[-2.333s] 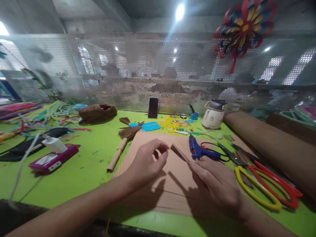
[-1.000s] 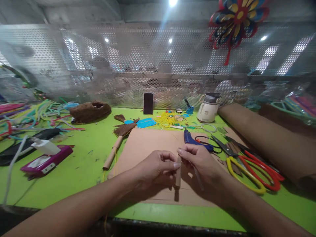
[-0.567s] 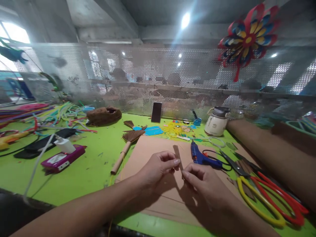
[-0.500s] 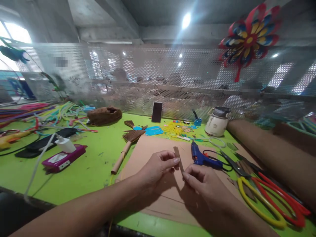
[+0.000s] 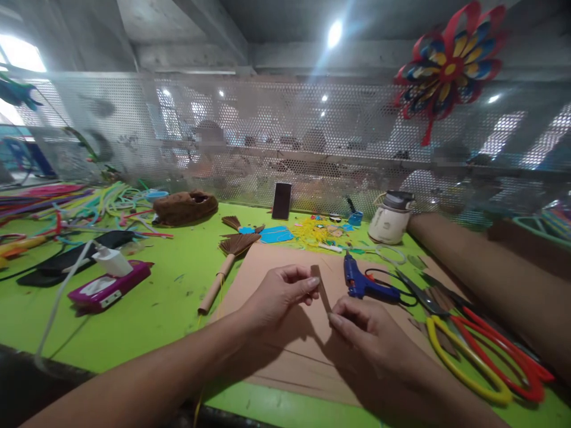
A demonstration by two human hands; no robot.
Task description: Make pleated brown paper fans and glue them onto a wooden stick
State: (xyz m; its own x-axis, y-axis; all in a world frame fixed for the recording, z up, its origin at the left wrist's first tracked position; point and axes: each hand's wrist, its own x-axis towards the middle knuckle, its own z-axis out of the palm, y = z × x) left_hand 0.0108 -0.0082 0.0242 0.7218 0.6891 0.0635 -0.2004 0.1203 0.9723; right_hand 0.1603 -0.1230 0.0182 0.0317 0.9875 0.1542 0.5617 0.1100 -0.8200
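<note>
A narrow strip of brown paper [image 5: 325,295] is held between my two hands, over a sheet of brown cardboard [image 5: 263,267]. My left hand [image 5: 281,294] pinches its upper end between thumb and fingers. At the lower end, my right hand [image 5: 361,324] grips it with thumb and forefinger. Just beyond my right hand lies a blue glue gun [image 5: 363,284] with its nozzle pointing away. Left of the cardboard is a small brown paper broom [image 5: 223,276] with a rolled handle and fanned head.
Scissors with yellow handles [image 5: 468,362] and red-handled scissors [image 5: 504,356] lie at the right. A purple power strip [image 5: 111,286] with a white charger stands left. Behind are a phone [image 5: 282,201], yellow shreds [image 5: 312,232], a white bottle [image 5: 391,219] and a perforated partition [image 5: 267,119].
The view has shifted slightly, so the table things sit a little further left and the left side appears a bit different. Both hands keep their hold on the paper strip.
</note>
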